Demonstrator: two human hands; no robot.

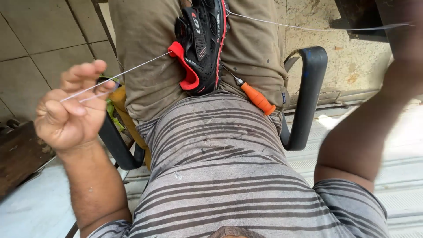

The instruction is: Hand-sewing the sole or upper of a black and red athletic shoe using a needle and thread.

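A black shoe (202, 44) with red trim is lying wedged between the person's thighs, heel end toward the body, the legs apparently serving as a clamp so both hands are staying free. A pale thread (128, 69) is running taut from the red heel lining out to the left hand (70, 108), whose thumb and fingers are pinching shut on it, pulling it sideways, likely to draw the stitch tight. A second strand is stretching from the shoe's far side toward the upper right, where the right forearm is reaching out of frame; the right hand is not showing, so its grip cannot be told. An orange-handled awl (254, 96) is resting on the right thigh just beside the shoe, probably parked within easy reach. The person is sitting in a black-armed chair (308, 88) over a tiled floor (39, 39).
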